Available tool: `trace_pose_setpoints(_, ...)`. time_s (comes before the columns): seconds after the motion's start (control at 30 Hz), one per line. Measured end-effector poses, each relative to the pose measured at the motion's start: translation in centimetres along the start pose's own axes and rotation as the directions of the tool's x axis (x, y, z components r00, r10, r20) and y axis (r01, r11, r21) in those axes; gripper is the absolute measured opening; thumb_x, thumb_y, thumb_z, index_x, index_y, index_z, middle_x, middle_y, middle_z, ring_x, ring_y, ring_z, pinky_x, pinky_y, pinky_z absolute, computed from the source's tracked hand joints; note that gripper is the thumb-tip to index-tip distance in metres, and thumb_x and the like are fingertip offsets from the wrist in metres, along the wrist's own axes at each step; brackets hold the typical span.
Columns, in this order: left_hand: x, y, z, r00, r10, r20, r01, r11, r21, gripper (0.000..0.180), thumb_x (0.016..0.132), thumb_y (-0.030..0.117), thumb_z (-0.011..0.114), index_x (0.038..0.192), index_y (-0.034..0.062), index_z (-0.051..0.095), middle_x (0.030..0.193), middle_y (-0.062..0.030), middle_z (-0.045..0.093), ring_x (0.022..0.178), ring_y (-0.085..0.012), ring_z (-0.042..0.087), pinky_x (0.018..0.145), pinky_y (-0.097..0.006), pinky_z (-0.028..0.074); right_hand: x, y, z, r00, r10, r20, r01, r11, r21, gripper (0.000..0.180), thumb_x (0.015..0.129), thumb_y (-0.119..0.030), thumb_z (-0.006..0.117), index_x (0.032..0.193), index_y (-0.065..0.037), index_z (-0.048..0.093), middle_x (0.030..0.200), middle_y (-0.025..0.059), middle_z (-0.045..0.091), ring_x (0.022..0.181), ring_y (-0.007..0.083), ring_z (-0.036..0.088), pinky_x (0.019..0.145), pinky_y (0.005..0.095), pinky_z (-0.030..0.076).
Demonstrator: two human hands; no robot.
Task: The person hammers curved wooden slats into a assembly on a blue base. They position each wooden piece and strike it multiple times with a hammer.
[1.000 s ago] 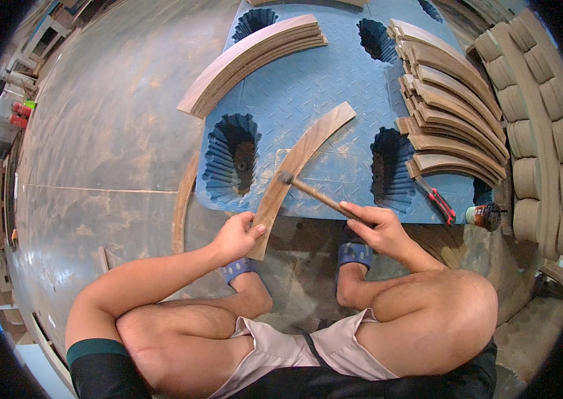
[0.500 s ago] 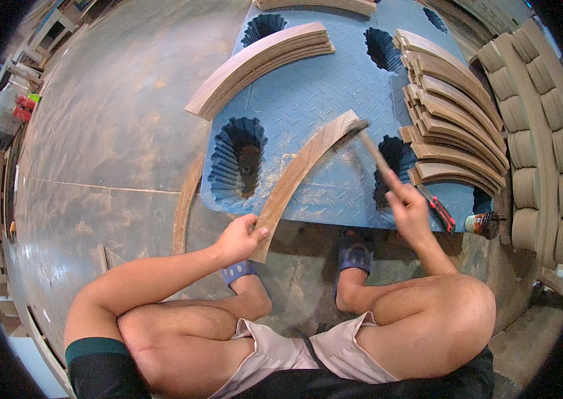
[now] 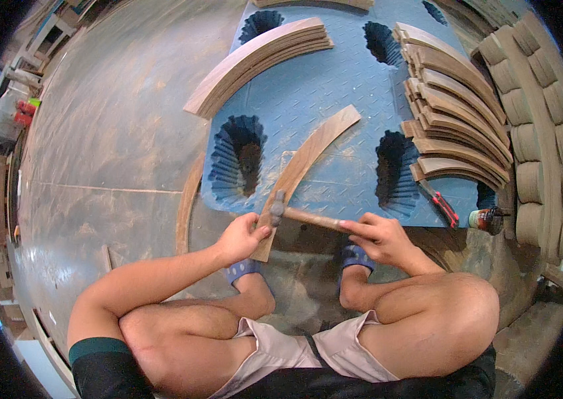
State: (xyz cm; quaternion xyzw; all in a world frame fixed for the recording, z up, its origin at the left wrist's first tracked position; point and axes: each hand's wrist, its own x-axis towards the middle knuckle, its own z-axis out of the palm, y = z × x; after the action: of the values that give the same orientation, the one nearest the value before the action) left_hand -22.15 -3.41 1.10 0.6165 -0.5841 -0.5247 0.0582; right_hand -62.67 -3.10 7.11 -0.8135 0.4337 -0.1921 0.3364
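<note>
A curved wooden strip (image 3: 308,153) lies slantwise over the front part of a blue plastic pallet (image 3: 341,93). My left hand (image 3: 243,238) grips its near end, thumb on top, where the strip juts past the pallet's edge. In my right hand (image 3: 380,236) is a hammer (image 3: 314,218), held by the end of its wooden handle. The hammer's metal head is at the strip just beyond my left thumb; whether it touches the wood I cannot tell.
Curved wooden pieces (image 3: 457,100) are stacked along the pallet's right side. Another stack (image 3: 261,60) sits at far left. A red-and-black utility knife (image 3: 442,207) and a small jar (image 3: 484,219) lie at front right. The pallet has deep holes (image 3: 238,159). One curved strip (image 3: 188,213) rests on the floor.
The hammer has come from the strip's far end toward me and left, its head now near my left hand. My left hand and the strip have hardly moved.
</note>
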Motion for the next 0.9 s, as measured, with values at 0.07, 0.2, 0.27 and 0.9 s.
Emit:
trace_pose_setpoints(0.07,-0.3,0.8,-0.1,0.999,-0.036,0.016,0.037,0.995,-0.092,0.036,0.11,0.029,0.074,0.128,-0.0014,0.069,0.099,-0.0104,0.076,0.088,-0.0164,0.068,0.078,-0.04,0.057,-0.3,0.4,0.1,0.996,0.052,-0.072,-0.046,0.995,0.084,0.052,0.095,-0.009,0.082,0.145,-0.02,0.075,0.095,0.0122,0.07,0.075,0.033,0.068,0.066,0.0414,0.056)
trace_pose_setpoints(0.2,-1.1,3.8,-1.0,0.986,-0.118,0.115,0.146,0.95,-0.277,0.04,0.112,0.034,0.073,0.131,-0.0004,0.068,0.1,-0.0093,0.076,0.084,-0.0126,0.067,0.072,-0.036,0.056,-0.5,1.9,-0.7,0.959,0.179,-0.221,-0.12,0.959,0.256,0.053,0.096,-0.001,0.077,0.148,-0.005,0.071,0.097,0.0125,0.07,0.087,0.0225,0.066,0.082,0.0333,0.053)
trace_pose_setpoints(0.27,-1.1,4.5,-1.2,0.992,-0.084,0.092,0.104,0.964,-0.245,0.038,0.112,0.034,0.073,0.128,-0.0005,0.068,0.098,-0.0085,0.076,0.084,-0.0122,0.066,0.072,-0.036,0.055,-0.2,2.7,-1.1,0.931,0.241,-0.275,-0.154,0.94,0.304,0.052,0.099,-0.002,0.077,0.151,-0.003,0.069,0.103,0.0098,0.073,0.091,0.0181,0.066,0.088,0.0321,0.053)
trace_pose_setpoints(0.9,0.1,7.0,-3.1,0.994,-0.033,0.099,0.06,0.959,-0.278,0.025,0.11,0.025,0.075,0.118,0.0014,0.073,0.098,-0.0026,0.077,0.089,-0.0091,0.065,0.081,-0.033,0.055,-0.1,3.0,-1.9,0.897,0.29,-0.332,-0.141,0.903,0.407,0.05,0.101,-0.001,0.076,0.15,-0.001,0.069,0.122,0.0069,0.076,0.11,0.0141,0.069,0.1,0.0284,0.052)
